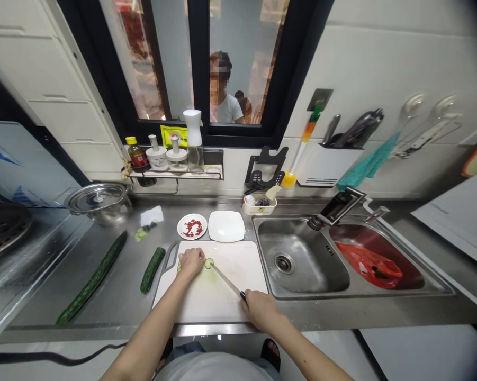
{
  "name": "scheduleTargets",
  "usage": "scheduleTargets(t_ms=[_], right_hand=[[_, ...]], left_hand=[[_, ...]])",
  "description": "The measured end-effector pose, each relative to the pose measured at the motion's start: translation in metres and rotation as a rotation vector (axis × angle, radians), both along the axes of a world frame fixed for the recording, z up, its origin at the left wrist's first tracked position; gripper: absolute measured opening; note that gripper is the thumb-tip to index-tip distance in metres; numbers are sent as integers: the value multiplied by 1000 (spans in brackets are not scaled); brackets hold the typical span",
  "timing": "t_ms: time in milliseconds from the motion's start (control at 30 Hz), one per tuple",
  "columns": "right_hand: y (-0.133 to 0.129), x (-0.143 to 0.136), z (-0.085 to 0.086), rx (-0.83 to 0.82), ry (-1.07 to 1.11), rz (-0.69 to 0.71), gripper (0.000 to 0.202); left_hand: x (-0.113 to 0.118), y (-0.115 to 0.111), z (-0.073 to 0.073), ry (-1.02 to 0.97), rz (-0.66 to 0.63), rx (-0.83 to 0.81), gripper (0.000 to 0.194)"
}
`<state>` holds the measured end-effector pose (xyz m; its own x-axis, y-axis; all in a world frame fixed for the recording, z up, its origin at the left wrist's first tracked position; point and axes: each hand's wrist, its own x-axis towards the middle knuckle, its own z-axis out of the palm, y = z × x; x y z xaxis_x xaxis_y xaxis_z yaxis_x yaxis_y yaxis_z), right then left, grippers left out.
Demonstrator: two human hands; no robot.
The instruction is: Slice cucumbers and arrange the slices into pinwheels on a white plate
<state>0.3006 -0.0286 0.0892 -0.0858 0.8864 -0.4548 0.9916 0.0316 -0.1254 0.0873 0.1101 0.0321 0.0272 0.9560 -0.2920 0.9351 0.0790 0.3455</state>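
Observation:
My right hand (pixel 261 311) is wrapped round the black handle of a knife (pixel 227 280), its blade pointing up and left over the white cutting board (pixel 218 309). At the blade's tip lies a round pale green cucumber slice (pixel 208 263). Just left of that slice, my left hand (pixel 191 262) rests on the board with fingers bent together; pale green pieces show at its left edge, and what its fingers press is mostly hidden. A short cucumber piece (pixel 152 270) lies left of the board, and a long whole cucumber (pixel 93 279) farther left.
Behind the board stand a plate of red pieces (pixel 192 227) and a white square plate (pixel 226 226). A double sink (pixel 302 259) with a red bag (pixel 369 264) is on the right. A lidded steel pot (pixel 101 203) stands back left, near green scraps (pixel 142 234).

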Motion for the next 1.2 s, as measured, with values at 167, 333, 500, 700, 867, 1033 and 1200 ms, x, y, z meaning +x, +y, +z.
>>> scheduleTargets(t_ms=[167,333,500,700,867,1033,1200], right_hand=[[-14,2,-18,41,12,-47,36],[-23,4,-24,48,42,-103,36],[-21,4,-17,21,67,-189,35],[-18,1,-8,-38,57,-271,37],[-17,2,-7,-46,77,-262,37],[-14,2,-4,-63,71,-252,37],[-12,-1,2,-85,57,-250,37]], left_hand=[[8,-14,-2,4,-26,78,19],[12,-18,-4,-10,-29,72,17],[14,-16,-1,-57,1,67,11],[14,-22,3,-172,81,80,6],[-4,-39,5,-347,180,95,7],[-39,-62,1,-497,314,116,12],[-77,-89,-22,-699,377,106,20]])
